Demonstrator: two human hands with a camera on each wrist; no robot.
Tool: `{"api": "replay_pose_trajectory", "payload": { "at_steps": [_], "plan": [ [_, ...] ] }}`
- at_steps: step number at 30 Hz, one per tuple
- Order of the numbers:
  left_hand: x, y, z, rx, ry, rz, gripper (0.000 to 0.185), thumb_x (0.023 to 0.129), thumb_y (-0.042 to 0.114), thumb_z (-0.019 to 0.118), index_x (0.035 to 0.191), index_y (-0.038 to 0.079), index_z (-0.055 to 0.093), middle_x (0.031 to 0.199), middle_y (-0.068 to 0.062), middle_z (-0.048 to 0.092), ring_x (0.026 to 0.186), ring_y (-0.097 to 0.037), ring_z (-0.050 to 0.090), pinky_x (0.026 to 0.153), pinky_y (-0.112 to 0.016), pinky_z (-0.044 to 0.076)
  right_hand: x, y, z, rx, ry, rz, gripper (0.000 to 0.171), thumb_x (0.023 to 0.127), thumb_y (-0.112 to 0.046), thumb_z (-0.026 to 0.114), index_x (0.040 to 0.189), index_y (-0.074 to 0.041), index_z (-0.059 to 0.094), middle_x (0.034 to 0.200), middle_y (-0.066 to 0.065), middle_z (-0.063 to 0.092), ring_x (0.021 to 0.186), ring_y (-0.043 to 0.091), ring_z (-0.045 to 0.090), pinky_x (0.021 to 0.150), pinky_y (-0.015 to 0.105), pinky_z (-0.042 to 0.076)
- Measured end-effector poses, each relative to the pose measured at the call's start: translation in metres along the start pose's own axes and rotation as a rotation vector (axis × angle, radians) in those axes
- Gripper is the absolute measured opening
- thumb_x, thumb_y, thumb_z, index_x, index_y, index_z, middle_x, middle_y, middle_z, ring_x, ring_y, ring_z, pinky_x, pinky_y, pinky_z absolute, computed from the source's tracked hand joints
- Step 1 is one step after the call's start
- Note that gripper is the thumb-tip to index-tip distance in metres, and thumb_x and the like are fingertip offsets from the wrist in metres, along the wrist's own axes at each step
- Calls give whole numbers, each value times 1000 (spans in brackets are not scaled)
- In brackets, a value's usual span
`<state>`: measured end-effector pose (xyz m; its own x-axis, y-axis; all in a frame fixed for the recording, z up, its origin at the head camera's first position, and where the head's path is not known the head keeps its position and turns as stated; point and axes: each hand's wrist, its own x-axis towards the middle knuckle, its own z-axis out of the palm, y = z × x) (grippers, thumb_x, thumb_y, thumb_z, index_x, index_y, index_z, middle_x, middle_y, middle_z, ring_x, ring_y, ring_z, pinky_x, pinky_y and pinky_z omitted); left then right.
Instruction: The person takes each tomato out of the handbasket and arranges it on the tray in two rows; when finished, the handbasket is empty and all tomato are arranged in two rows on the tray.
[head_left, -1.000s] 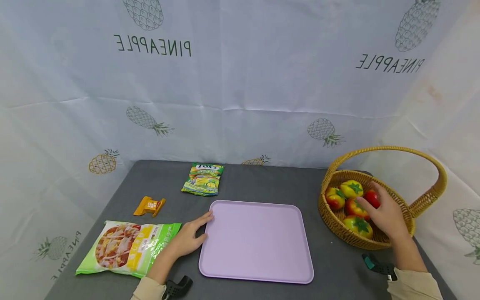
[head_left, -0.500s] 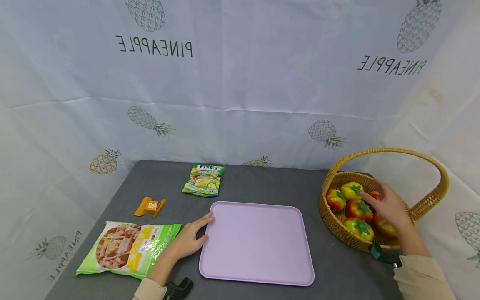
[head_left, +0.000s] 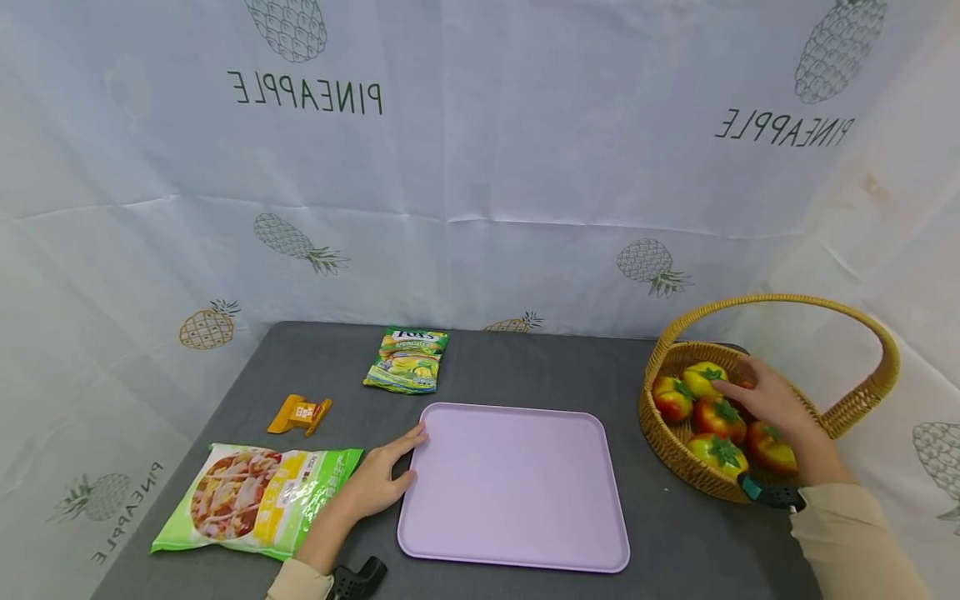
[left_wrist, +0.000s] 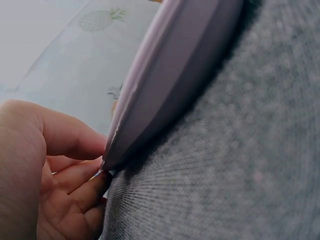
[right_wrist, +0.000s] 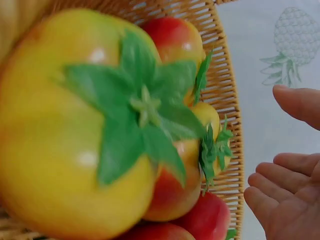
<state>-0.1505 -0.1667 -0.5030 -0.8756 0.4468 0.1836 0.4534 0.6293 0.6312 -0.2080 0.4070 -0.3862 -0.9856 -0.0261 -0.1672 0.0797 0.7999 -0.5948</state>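
Note:
My left hand [head_left: 375,479] touches the left edge of a lilac tray [head_left: 513,492] with thumb and fingertips. In the left wrist view the thumb and fingers [left_wrist: 75,182] meet the tray's rim [left_wrist: 150,90]. My right hand [head_left: 772,404] reaches over a wicker basket [head_left: 686,475], thumb and fingers spread with nothing between them. Under it are several red and yellow tomatoes [head_left: 718,418] with green leafy tops. The right wrist view has a large yellow tomato [right_wrist: 60,160] close to the camera, and the hand [right_wrist: 290,190] at the basket's rim. The right hand partly covers a red tomato.
Left of the tray lies a green and white food bag [head_left: 247,496]. A small orange packet [head_left: 298,413] sits behind it, and a green and yellow candy bag [head_left: 408,360] lies near the back edge. The basket's tall handle [head_left: 787,297] arches above the fruit.
My right hand has shifted slightly across the basket, its wrist moving right and uncovering a tomato at the front right. The red tomato is more covered now. The left hand stays at the tray.

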Motion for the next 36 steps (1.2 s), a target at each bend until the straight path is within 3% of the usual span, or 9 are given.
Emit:
{"api": "replay_pose_trajectory", "payload": {
  "at_steps": [14, 28, 36],
  "plan": [
    [-3, 3, 1, -9, 5, 2, 51, 83, 3, 59, 134, 1, 52, 146, -13, 43, 132, -31, 43, 103, -51, 40, 16, 15, 1, 17, -72, 24, 93, 95, -45, 49, 143, 19, 1, 141, 47, 12, 126, 62, 20, 96, 69, 31],
    [-2, 0, 1, -95, 7, 9, 47, 89, 2, 54, 136, 3, 50, 146, -11, 43, 134, -30, 41, 106, -48, 38, 29, 17, 8, -158, -67, 27, 96, 91, -47, 56, 141, 21, 12, 137, 48, 21, 119, 62, 29, 91, 67, 37],
    [-2, -2, 1, -97, 22, -8, 47, 90, 0, 51, 137, 4, 50, 146, -9, 44, 134, -29, 41, 106, -48, 38, 34, 12, 7, -223, -61, 30, 96, 89, -47, 57, 138, 24, 16, 135, 48, 22, 117, 63, 30, 92, 67, 37]
  ]
}}
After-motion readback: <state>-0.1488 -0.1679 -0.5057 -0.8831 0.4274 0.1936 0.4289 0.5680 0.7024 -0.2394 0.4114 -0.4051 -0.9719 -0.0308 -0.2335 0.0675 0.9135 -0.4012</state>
